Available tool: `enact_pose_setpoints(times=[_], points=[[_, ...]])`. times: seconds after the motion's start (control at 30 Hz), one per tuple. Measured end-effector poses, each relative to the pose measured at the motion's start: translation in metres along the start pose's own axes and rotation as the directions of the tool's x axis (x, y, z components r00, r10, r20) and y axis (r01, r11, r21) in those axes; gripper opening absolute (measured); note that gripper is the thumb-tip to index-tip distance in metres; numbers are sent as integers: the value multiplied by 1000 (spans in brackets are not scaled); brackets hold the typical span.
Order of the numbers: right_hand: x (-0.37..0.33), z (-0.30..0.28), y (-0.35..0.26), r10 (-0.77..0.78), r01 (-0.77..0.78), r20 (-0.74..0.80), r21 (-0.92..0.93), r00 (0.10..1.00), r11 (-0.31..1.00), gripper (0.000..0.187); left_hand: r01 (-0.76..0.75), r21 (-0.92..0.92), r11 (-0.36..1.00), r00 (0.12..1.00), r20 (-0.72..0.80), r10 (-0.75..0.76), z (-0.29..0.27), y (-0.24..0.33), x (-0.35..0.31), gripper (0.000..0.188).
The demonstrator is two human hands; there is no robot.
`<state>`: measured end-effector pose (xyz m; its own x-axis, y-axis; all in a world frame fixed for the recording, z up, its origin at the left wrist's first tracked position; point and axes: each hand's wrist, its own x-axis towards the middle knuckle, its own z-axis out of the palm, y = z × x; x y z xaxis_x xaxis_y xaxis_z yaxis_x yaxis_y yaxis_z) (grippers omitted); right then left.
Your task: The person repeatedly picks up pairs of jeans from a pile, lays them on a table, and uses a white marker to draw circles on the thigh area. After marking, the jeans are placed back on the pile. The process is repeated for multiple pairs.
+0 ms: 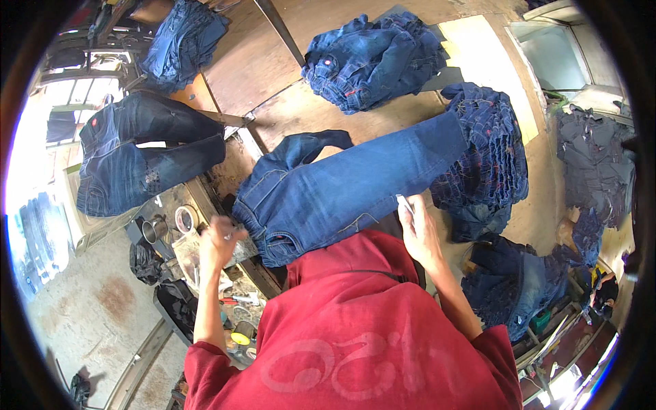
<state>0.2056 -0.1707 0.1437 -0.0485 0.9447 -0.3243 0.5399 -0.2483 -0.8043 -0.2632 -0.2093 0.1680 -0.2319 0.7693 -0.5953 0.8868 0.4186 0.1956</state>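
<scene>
A pair of blue jeans (355,181) lies across the table in front of me, its waistband at the left and one leg stretched to the right. Along its near edge a loose pale thread (359,221) sticks out. At that edge my right hand (419,231) is closed around a small shiny tool (404,203), mostly hidden by the fingers; its exact kind does not show. My left hand (220,244) is beside the waistband, smeared by motion, so its fingers cannot be read.
Folded jeans form a tall stack (482,157) at the right. A denim heap (376,58) lies at the far side. Dark jeans (147,150) hang over the left edge. A tape roll (186,219) and metal cup (154,229) stand near my left hand.
</scene>
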Motion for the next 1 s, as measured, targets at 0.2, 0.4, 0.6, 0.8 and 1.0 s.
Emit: enact_pose_setpoints(times=[0.2, 0.4, 0.6, 0.8, 1.0], points=[[-2, 39, -37, -43, 44, 10, -97, 999, 994, 26, -479, -199, 855, 835, -405, 373, 28, 177, 94, 80], [8, 89, -45, -447, 427, -10, -277, 894, 861, 17, -471, -186, 862, 803, 315, 506, 95, 206, 183, 88], [33, 129, -46, -563, 500, -56, -396, 824, 770, 20, -757, 46, 651, 618, -271, 738, 99, 192, 226, 80], [67, 154, -50, -475, 410, 2, -507, 880, 758, 17, -770, 25, 638, 551, -477, 684, 117, 192, 239, 65], [72, 161, -53, -444, 398, 54, -550, 894, 734, 13, -738, 29, 674, 558, -533, 635, 123, 194, 239, 61]])
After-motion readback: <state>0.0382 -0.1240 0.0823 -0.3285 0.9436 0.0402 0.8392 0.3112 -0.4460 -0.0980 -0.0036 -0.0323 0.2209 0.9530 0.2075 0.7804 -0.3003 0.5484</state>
